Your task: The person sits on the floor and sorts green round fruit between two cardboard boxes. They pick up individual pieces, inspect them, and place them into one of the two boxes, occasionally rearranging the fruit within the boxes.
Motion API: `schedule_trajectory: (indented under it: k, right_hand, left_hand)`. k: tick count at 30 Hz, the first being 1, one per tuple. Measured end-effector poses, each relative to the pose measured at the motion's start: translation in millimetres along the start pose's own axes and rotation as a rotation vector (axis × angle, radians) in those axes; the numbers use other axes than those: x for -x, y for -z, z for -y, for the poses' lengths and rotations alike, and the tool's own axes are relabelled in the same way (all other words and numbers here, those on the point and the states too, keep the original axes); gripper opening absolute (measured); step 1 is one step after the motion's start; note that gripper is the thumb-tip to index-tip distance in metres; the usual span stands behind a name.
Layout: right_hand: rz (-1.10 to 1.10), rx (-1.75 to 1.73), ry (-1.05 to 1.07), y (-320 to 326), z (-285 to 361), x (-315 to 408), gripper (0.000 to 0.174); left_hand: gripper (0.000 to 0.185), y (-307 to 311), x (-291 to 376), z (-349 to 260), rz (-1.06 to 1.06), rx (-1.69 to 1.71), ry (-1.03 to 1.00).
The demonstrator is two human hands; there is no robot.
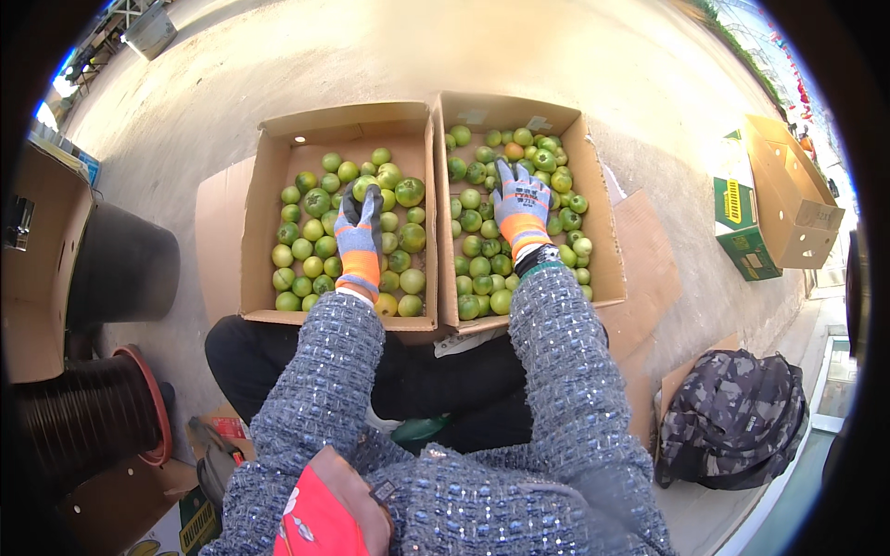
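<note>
Two open cardboard boxes stand side by side in front of me, both holding many green tomatoes. Over the left box, my left hand, in a grey and orange work glove, grips a pale green tomato between thumb and fingers. My right hand, gloved the same way, reaches palm down into the right box. Its fingertips are among the tomatoes, beside a small green one; the palm side is hidden, so I cannot tell whether it holds anything. One orange tomato lies beyond that hand.
Flattened cardboard lies under and beside the boxes. To the right are a green and brown carton and a camouflage backpack. A black bucket and a dark ribbed reel stand at left. A grey bucket is farther off.
</note>
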State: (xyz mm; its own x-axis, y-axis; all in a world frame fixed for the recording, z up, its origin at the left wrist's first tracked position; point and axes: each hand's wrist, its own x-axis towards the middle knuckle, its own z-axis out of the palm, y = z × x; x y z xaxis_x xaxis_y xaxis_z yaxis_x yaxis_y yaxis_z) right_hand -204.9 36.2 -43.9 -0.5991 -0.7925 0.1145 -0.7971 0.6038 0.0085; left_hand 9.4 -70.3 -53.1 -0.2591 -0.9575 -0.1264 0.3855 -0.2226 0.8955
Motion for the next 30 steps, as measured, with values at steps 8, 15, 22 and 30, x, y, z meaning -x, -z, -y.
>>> schedule_trajectory:
  k: [8, 15, 22, 30]
  right_hand:
    - [-0.208, -0.154, -0.044, 8, 18, 7, 0.055]
    - [-0.500, -0.779, 0.349, 51, 44, 36, 0.062]
    - [-0.372, -0.607, 0.514, 63, 58, 42, 0.057]
    - [-0.205, -0.017, -0.250, 29, -19, -37, 0.061]
  left_hand:
    - [0.056, -15, 16, -9, 0.253, -0.142, 0.059]
    - [0.074, -21, 29, -17, 0.452, -0.630, -0.543]
    - [0.061, -16, 31, -15, 0.483, -0.820, -0.706]
    - [0.052, -19, 35, -5, 0.298, -0.792, -0.492]
